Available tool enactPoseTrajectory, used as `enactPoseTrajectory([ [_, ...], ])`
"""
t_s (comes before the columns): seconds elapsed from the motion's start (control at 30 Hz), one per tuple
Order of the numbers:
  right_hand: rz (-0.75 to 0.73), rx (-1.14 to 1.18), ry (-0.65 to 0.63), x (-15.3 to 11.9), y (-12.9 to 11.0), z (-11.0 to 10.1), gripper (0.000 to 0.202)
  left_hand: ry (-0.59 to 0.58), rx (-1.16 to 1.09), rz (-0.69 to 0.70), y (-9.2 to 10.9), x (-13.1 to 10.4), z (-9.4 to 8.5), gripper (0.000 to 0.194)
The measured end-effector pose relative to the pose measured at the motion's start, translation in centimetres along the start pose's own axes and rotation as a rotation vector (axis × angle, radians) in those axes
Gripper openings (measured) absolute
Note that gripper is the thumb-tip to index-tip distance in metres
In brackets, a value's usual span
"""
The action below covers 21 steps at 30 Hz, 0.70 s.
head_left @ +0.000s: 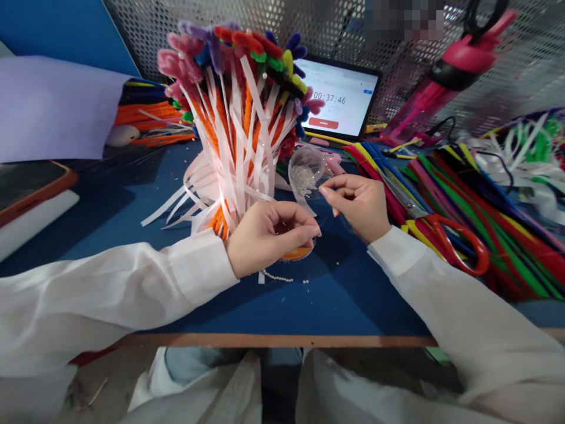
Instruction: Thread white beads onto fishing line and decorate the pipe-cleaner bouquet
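My left hand (277, 237) is closed in a pinch, thumb against forefinger, and what lies between the tips is too small to make out. My right hand (356, 205) also pinches, its fingertips beside a clear plastic cup (295, 158) with small silvery pieces in it. Whatever the right fingertips hold cannot be told. Behind my left wrist stands a bunch of pipe-cleaner flowers (212, 50) with orange stems and pale pink ribbons (236, 171). Below my left hand, partly covered by it, lies an orange round thing (296, 254). A short string of pearl beads (277, 277) rests nearer the edge.
Orange-handled scissors (459, 241) lie on colourful pipe cleaners (489, 221) at the right. A tablet (339, 97) showing a timer leans at the back, near a pink bottle (435, 88). Leftward are a purple sheet (57, 109) and a brown-edged device (30, 188).
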State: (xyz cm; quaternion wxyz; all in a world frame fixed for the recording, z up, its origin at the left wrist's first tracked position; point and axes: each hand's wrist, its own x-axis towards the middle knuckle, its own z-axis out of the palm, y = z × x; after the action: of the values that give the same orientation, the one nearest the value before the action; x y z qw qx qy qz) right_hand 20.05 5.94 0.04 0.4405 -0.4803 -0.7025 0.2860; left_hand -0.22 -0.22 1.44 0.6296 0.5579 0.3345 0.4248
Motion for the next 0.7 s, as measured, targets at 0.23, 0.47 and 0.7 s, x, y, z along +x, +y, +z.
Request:
enactPoseTrajectory([
  [0.23,0.012,0.016,-0.006,0.49,0.28,0.26,0.014,0.005,0.004,0.005,-0.01,-0.04,-0.08,0.028],
  [0.47,0.177,0.355,-0.037,-0.19,-0.08,0.43,0.017,-0.006,0.006,0.008,0.01,-0.07,-0.09,0.026],
  [0.7,-0.025,-0.109,-0.081,-0.37,-0.08,-0.09,0.016,-0.001,0.024,0.018,-0.1,-0.08,-0.04,0.027],
])
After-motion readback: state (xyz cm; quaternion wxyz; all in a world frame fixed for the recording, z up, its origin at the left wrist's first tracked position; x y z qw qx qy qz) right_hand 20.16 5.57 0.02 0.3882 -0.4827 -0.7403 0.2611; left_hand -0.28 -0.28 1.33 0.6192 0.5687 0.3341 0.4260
